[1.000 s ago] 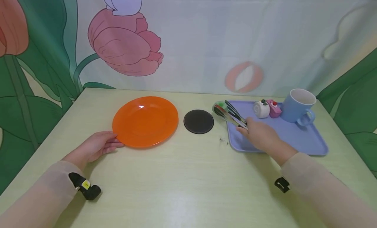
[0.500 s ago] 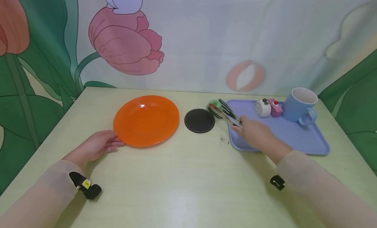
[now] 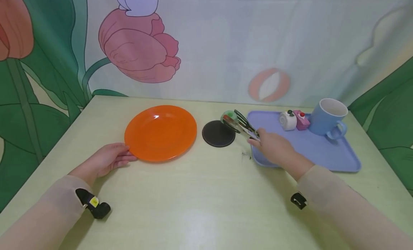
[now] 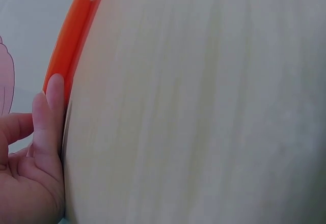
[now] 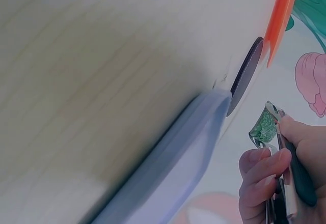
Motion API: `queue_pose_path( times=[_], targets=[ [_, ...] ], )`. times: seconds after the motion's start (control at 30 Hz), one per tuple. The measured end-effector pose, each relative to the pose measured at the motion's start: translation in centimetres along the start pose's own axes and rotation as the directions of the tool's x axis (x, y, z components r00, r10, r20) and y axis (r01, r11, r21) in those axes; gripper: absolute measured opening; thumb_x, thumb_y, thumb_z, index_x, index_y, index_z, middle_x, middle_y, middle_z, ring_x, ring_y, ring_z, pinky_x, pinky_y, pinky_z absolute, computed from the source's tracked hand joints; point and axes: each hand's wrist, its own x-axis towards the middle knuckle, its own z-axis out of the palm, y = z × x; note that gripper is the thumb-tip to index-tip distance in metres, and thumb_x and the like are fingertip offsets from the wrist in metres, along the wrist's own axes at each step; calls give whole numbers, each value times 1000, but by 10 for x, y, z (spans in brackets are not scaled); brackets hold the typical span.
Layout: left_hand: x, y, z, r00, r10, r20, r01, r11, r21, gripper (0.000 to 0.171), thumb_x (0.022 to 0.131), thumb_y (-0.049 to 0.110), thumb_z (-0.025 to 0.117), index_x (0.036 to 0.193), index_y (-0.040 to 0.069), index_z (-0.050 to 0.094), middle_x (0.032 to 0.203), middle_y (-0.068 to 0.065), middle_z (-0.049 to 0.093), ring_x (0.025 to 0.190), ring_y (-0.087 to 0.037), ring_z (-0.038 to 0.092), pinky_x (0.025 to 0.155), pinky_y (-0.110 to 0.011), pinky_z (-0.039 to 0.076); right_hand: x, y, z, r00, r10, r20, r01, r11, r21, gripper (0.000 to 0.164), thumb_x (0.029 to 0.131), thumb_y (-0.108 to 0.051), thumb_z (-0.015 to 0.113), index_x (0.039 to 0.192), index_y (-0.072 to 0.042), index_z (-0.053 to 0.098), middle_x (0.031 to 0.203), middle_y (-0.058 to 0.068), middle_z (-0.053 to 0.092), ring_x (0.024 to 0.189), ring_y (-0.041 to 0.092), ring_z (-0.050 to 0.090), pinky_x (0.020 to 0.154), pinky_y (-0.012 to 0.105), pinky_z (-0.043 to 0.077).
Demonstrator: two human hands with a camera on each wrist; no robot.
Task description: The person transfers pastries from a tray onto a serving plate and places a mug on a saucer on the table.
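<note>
My left hand (image 3: 109, 158) holds the near-left rim of an orange plate (image 3: 160, 133). In the left wrist view its fingers (image 4: 55, 94) lie along the plate's edge. My right hand (image 3: 274, 146) grips metal serving tongs (image 3: 243, 128) with dark handle grips. A small green round piece (image 3: 229, 116), like a toy dessert, is between the tong tips; in the right wrist view the green piece (image 5: 265, 127) looks glittery. It is raised over the back right edge of a black round coaster (image 3: 217, 134), which lies right of the plate.
At the right a lavender tray (image 3: 322, 160) carries a white roll cake (image 3: 288, 121), a pink cake slice (image 3: 301, 121) with a red topping, and a blue mug (image 3: 327, 117). A printed curtain (image 3: 213, 45) hangs behind the pale table (image 3: 193, 207).
The right hand has moved left with the tongs and the green piece, from the tray's left edge to the coaster. Left hand and plate stay as they were.
</note>
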Motion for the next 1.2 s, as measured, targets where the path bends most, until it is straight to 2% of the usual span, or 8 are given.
queue_pose_path(
  times=[0.2, 0.37, 0.53, 0.7, 1.07, 1.2],
  targets=[
    [0, 0, 0, 1000, -3, 3, 3, 1000, -19, 55, 102, 25, 38, 144, -4, 19, 99, -3, 67, 94, -11, 66, 79, -21, 50, 2, -7, 0, 1000, 6, 7, -6, 1000, -6, 67, 97, -50, 38, 134, 5, 34, 110, 30, 57, 94, 41, 59, 71, 53, 49],
    [2, -2, -1, 1000, -2, 4, 2, 1000, -23, 55, 102, 25, 38, 144, -5, 19, 99, -3, 68, 94, -12, 66, 80, -21, 50, 3, -12, 1, 1000, -4, 6, 3, 1000, 1, 67, 97, -49, 38, 135, 6, 33, 110, 31, 57, 96, 43, 58, 75, 54, 48],
    [3, -2, -1, 1000, -5, 2, 5, 1000, -12, 56, 102, 25, 39, 144, -5, 19, 100, -3, 67, 94, -11, 66, 80, -21, 50, 3, -15, 2, 1000, -10, 2, 10, 1000, 16, 64, 97, -49, 39, 130, 5, 36, 96, 25, 60, 83, 37, 60, 69, 51, 49],
    [3, -3, -1, 1000, -10, -1, 10, 1000, -9, 56, 102, 25, 39, 144, -5, 19, 99, -3, 68, 94, -11, 66, 80, -20, 50, 4, -18, 3, 1000, -13, -2, 13, 999, 32, 56, 96, -49, 41, 122, 1, 41, 80, 14, 56, 70, 29, 55, 61, 46, 47],
    [3, -3, -1, 1000, -5, 8, 5, 1000, -6, 56, 101, 26, 39, 144, -5, 20, 100, -3, 68, 95, -11, 65, 81, -21, 50, 4, -21, 5, 999, -29, -14, 29, 999, 29, 45, 96, -48, 42, 103, -4, 44, 71, 10, 52, 63, 27, 52, 53, 41, 44],
    [3, -2, -1, 1000, -5, 3, 5, 1000, 2, 55, 102, 26, 39, 143, -5, 20, 100, -3, 67, 95, -11, 65, 81, -21, 50, 5, -21, 6, 999, -43, -22, 44, 999, 26, 44, 96, -47, 43, 102, -4, 45, 70, 9, 51, 62, 26, 52, 52, 40, 43]
  ],
)
